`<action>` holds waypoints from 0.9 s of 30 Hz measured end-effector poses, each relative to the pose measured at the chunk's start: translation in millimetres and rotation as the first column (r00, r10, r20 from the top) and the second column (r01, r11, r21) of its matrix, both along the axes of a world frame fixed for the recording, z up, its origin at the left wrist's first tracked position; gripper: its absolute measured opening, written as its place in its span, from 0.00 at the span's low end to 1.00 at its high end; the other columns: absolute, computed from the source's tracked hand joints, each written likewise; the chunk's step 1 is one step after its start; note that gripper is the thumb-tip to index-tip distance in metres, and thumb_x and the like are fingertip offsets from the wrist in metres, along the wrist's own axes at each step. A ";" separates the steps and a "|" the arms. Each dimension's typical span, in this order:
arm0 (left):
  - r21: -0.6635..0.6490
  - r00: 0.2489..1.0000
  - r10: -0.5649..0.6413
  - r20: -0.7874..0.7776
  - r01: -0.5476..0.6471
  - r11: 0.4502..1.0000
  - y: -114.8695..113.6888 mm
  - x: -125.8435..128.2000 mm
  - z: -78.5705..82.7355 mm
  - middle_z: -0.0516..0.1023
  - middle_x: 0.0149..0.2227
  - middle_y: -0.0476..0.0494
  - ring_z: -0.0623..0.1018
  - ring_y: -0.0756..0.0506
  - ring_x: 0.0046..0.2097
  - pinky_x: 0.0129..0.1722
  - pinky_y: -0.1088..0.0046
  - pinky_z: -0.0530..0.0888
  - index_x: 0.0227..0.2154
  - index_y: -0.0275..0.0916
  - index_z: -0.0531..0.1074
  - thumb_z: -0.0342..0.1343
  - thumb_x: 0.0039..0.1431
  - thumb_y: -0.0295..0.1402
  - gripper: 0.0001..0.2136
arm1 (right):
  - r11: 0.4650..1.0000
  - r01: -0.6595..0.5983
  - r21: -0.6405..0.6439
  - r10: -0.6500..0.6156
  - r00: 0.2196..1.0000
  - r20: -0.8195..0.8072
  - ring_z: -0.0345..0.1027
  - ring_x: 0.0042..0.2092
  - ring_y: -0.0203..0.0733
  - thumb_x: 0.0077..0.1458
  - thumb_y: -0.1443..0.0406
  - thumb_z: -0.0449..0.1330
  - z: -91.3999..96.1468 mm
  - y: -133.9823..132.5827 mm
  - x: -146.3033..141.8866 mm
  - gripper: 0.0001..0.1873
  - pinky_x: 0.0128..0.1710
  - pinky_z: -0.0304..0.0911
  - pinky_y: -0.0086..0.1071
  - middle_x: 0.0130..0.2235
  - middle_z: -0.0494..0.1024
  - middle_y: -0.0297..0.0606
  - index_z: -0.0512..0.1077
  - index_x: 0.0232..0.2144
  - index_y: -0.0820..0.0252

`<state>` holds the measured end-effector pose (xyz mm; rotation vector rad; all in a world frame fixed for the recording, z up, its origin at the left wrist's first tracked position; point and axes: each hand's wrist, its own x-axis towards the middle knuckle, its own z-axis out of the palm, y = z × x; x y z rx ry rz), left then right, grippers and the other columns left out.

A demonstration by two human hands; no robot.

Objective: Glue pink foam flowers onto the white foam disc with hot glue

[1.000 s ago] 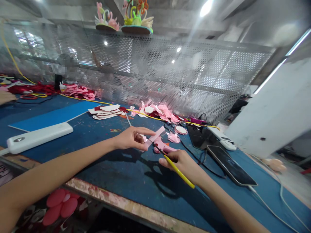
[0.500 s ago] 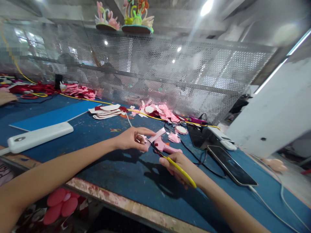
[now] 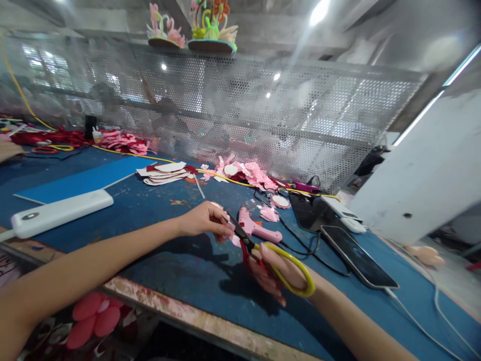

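My left hand (image 3: 210,221) pinches a small pale pink strip (image 3: 230,226) between thumb and fingertips. In my right hand (image 3: 268,271) is a pair of scissors (image 3: 246,240) with dark blades, one yellow handle loop and a red one partly hidden by the fingers. The blades point up and left at the strip, with their tips close to my left fingertips. Another bit of pale pink (image 3: 236,241) shows just under the blades. Right behind the scissors, a pink glue gun (image 3: 263,232) lies on the blue tabletop (image 3: 180,296).
Pink ruffled pieces (image 3: 259,175) and a stack of white cut shapes (image 3: 169,173) lie farther back. A phone (image 3: 358,255) with a cable is on the right, a white power bank (image 3: 62,213) on the left. Another person's hand (image 3: 9,150) shows at the left edge.
The long strip end no longer sticks out past my left fingers. My right hand has turned and dropped slightly, showing more of the scissors' handles. The left fingers have curled in.
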<state>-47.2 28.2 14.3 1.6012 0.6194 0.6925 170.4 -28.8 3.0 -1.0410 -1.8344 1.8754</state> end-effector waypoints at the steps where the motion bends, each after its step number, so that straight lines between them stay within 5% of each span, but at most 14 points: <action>1: 0.000 1.000 -0.004 -0.006 0.004 1.000 -1.5 0.8 0.2 0.74 0.18 0.48 0.74 0.51 0.21 0.24 0.77 0.73 0.22 0.30 0.74 0.67 0.38 0.37 0.14 | 0.999 -0.018 -0.033 0.016 0.998 -0.064 0.50 0.12 0.27 0.42 0.35 0.47 -1.4 -0.6 -1.4 0.33 0.08 0.52 0.23 0.14 0.56 0.25 0.56 0.16 0.59; 6: -0.020 0.999 -0.028 -0.037 0.027 0.999 -2.6 3.6 -2.7 0.74 0.17 0.49 0.73 0.52 0.19 0.22 0.79 0.72 0.22 0.30 0.73 0.67 0.37 0.37 0.14 | 0.999 0.006 -0.046 -0.011 0.995 -0.104 0.52 0.17 0.29 0.42 0.32 0.35 4.1 -5.6 -8.6 0.37 0.14 0.43 0.25 0.14 0.58 0.30 0.52 0.14 0.58; 11: -0.085 0.999 -0.022 -0.045 0.018 0.996 -0.2 2.9 -4.3 0.73 0.16 0.48 0.73 0.52 0.19 0.22 0.78 0.71 0.20 0.30 0.72 0.67 0.36 0.38 0.15 | 0.988 0.097 -0.118 -0.111 0.986 -0.121 0.44 0.14 0.28 0.41 0.32 0.37 12.7 -10.8 -13.2 0.35 0.14 0.38 0.26 0.12 0.53 0.26 0.49 0.16 0.56; 16: -0.113 0.999 -0.029 -0.045 0.024 0.993 -1.9 1.4 0.1 0.73 0.17 0.48 0.72 0.52 0.19 0.22 0.77 0.71 0.20 0.30 0.72 0.67 0.35 0.39 0.16 | 0.986 0.128 -0.106 -0.141 0.982 -0.124 0.39 0.13 0.27 0.42 0.33 0.42 2.4 -10.3 -12.2 0.33 0.13 0.35 0.25 0.11 0.51 0.23 0.51 0.18 0.55; 19: -0.114 0.998 -0.035 -0.053 0.029 0.993 -2.4 1.2 2.1 0.73 0.16 0.48 0.72 0.53 0.18 0.22 0.78 0.70 0.20 0.30 0.72 0.67 0.35 0.38 0.15 | 0.990 0.111 -0.091 -0.126 0.977 -0.171 0.41 0.13 0.27 0.41 0.33 0.44 -1.0 -11.0 -12.8 0.33 0.12 0.39 0.25 0.12 0.52 0.24 0.51 0.18 0.56; 23: -0.123 0.997 -0.034 -0.072 0.024 0.992 -1.4 1.9 1.0 0.73 0.16 0.48 0.72 0.52 0.18 0.22 0.78 0.71 0.19 0.30 0.72 0.67 0.35 0.39 0.16 | 0.988 -0.075 -0.133 0.040 0.968 -0.247 0.60 0.20 0.34 0.39 0.30 0.34 9.5 -15.0 -16.7 0.38 0.23 0.58 0.30 0.17 0.60 0.30 0.56 0.18 0.58; 27: -0.128 0.998 -0.018 -0.065 0.010 0.992 -1.4 2.5 0.7 0.73 0.16 0.48 0.72 0.53 0.18 0.21 0.78 0.70 0.20 0.30 0.72 0.67 0.36 0.39 0.16 | 0.979 -0.124 -0.165 0.074 0.958 -0.278 0.64 0.23 0.35 0.33 0.28 0.36 14.9 -16.0 -18.0 0.42 0.26 0.59 0.31 0.24 0.66 0.34 0.61 0.22 0.60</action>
